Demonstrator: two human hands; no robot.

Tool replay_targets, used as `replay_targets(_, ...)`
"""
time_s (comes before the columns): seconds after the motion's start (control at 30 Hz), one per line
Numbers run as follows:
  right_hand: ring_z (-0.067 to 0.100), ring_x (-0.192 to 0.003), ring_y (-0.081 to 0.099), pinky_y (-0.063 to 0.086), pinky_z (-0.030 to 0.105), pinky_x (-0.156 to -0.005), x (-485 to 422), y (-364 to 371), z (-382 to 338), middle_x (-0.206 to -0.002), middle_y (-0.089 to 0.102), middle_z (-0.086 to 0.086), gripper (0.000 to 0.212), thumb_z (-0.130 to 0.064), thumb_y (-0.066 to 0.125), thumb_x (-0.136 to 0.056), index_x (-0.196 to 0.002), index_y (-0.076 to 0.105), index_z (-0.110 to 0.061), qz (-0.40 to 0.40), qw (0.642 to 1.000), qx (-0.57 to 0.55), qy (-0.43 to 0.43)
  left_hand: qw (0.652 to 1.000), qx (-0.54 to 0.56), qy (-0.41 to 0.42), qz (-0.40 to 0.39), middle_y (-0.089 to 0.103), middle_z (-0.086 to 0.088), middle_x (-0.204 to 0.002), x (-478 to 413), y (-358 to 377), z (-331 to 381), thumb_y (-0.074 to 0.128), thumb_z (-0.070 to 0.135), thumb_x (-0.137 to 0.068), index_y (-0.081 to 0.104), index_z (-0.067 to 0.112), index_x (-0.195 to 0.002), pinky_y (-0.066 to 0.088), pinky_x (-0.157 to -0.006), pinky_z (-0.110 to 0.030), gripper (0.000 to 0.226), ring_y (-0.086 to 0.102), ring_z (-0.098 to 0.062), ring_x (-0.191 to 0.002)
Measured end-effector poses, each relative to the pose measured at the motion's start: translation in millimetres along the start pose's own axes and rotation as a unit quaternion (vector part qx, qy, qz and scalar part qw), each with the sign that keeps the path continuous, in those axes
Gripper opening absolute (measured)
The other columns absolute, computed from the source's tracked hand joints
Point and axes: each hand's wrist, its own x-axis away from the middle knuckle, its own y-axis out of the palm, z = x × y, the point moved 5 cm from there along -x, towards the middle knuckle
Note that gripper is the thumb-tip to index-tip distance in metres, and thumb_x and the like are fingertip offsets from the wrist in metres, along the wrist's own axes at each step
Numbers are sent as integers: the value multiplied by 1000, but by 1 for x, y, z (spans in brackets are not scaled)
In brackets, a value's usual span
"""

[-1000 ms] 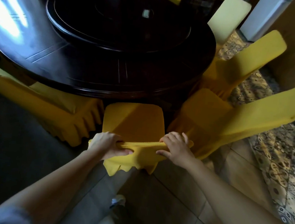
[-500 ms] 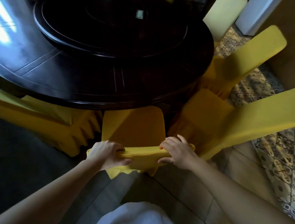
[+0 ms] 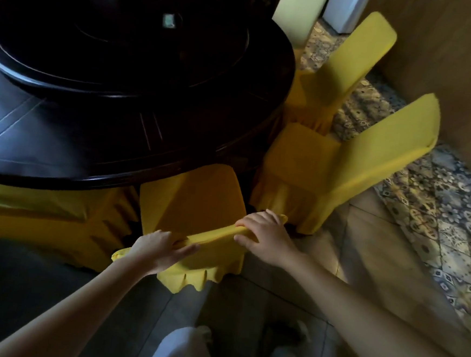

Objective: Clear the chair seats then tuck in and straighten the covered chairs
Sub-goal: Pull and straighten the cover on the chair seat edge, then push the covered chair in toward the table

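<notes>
Beside dark round table (image 3: pixel 119 129), left hand (image 3: pixel 161 250) and right hand (image 3: pixel 263 237) grip yellow-covered chair (image 3: pixel 195 203).

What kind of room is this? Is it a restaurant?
Probably a banquet or restaurant dining room, though a home is possible. A big round dark table carries a turntable in its middle, and matching yellow covered chairs ring it. Both hands grip one chair's back.

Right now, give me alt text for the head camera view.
Both hands, left hand and right hand, grip the top of a yellow covered chair facing a dark round table. More yellow chairs stand alongside.
</notes>
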Motion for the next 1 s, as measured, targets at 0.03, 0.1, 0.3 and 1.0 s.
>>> replay_targets(0.03, 11, -126, 42, 14, 42, -117, 2, -2, 1, -128, 55, -9, 59, -66, 25, -89, -123, 55, -28, 6, 999, -33, 5, 1000, 20, 7, 2, 62, 8, -90, -1, 0, 10, 30, 67, -86, 58, 27, -116, 48, -61, -20, 56, 58, -5, -74)
replay_targets(0.1, 10, -125, 43, 20, 37, -113, 6, -9, 5, -127, 57, -8, 46, -54, 35, -94, -123, 57, -26, 15, 995, -95, 5, 997, 48, 54, 28, 61, 9, -94, -4, -1, 37, 32, 59, -90, 55, 28, -120, 48, -60, -19, 49, 58, -3, -74)
replay_targets(0.3, 7, -135, 32, 26, 27, -109, 34, -40, 56, -143, 45, -6, 43, -44, 42, -98, -136, 48, -25, 41, 989, -143, 21, 976, 64, 178, 105, 54, 4, -135, -25, -11, 137, 29, 56, -91, 42, 27, -138, 52, -85, -27, 57, 59, -10, -110)
replay_targets(1.0, 16, -147, -14, -2, 44, -119, 268, -185, 389, -161, -12, -6, 65, -48, 33, -99, -152, 3, -26, 140, 930, -4, 341, 934, -107, 338, 55, -15, 7, -158, -201, 53, 556, 1, 73, -68, -6, 31, -149, -10, -116, -51, 91, -21, -16, -142)
